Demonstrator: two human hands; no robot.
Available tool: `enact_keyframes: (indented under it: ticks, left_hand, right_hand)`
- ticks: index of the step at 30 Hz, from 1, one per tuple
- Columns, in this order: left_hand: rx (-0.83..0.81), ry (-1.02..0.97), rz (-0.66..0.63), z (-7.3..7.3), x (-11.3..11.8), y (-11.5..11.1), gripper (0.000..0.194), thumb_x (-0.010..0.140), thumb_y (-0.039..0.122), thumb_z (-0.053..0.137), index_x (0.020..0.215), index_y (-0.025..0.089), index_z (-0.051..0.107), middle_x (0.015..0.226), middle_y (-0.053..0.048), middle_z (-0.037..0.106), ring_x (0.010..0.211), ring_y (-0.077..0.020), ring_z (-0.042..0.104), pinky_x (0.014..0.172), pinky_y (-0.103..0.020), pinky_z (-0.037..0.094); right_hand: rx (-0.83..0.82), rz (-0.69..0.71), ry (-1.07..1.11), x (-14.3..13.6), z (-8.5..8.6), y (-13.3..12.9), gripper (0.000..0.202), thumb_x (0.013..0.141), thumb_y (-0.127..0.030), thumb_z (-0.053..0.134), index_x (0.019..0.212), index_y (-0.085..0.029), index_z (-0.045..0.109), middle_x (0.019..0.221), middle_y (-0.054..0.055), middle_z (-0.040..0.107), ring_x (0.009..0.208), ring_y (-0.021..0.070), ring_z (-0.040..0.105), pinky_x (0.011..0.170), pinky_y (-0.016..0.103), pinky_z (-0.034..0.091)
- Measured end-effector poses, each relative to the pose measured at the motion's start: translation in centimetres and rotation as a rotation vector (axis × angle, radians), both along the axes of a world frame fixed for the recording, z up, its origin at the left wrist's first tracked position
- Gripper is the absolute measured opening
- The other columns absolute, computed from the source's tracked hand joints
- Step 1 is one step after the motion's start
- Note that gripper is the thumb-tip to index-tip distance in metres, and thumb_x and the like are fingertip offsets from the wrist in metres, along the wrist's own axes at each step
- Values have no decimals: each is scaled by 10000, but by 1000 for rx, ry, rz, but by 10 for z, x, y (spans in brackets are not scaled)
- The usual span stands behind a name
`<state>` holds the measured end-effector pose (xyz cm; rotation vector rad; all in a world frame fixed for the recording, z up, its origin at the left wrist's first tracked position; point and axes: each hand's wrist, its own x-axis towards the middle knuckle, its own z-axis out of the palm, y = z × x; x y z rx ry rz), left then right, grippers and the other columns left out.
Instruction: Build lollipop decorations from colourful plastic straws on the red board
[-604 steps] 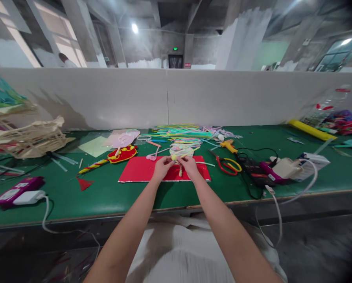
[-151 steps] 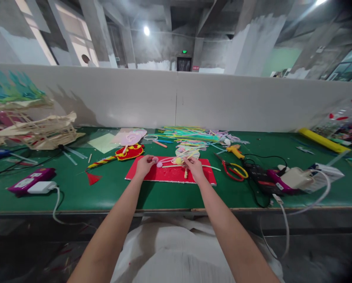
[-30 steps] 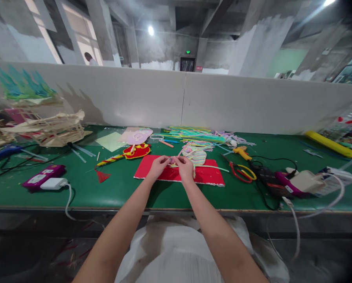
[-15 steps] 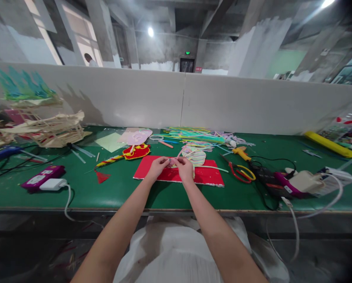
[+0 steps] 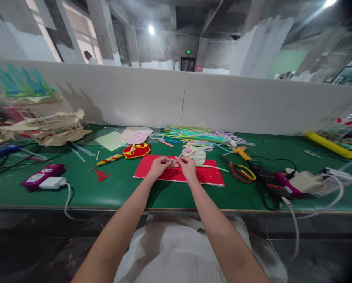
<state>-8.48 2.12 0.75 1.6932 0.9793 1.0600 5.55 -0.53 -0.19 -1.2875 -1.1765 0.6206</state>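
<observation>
Over a red board my left hand and my right hand meet, fingertips pinched together. Between them is a small pink pipe cleaner coil, partly covered by the fingers. Just behind my right hand lies a round piece striped in pale colours, with a pink part at its upper left. A pale green pipe cleaner stretches rightward from under my right hand, across the board and past its edge.
Several loose pipe cleaners lie behind the board. To the left are a red and yellow fan-shaped piece and a purple power strip. Scissors, a yellow glue gun and plugged chargers are at the right.
My right hand has shifted slightly to the right, so more of the pink coil shows between the hands. My left hand stays nearly in place.
</observation>
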Motion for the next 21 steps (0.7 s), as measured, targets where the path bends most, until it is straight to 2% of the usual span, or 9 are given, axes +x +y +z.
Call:
enact_keyframes:
  ticks: [7, 12, 21]
  left_hand:
    - [-17, 5, -53, -6, 0, 3, 341, 612, 453, 586, 686, 120, 580, 600, -34, 615, 546, -123, 554, 558, -238, 445]
    - [-27, -4, -95, -9, -1, 6, 341, 599, 448, 598, 694, 121, 586, 596, -30, 620, 530, -121, 555, 555, -245, 448]
    - [-90, -5, -217, -6, 1, 1, 349, 614, 431, 591, 756, 113, 582, 671, -43, 637, 586, -126, 571, 620, -261, 458]
  right_hand:
    - [-16, 104, -145, 10, 8, 2, 260, 617, -432, 565, 625, -182, 637, 589, 2, 621, 566, 142, 536, 563, 246, 408]
    - [-76, 246, -124, 16, 15, 3, 235, 557, -398, 627, 592, -166, 637, 584, 23, 632, 568, 158, 559, 546, 259, 420]
    - [-156, 383, -88, 27, 5, 9, 257, 558, -389, 635, 614, -138, 639, 574, 29, 628, 524, 136, 542, 494, 239, 412]
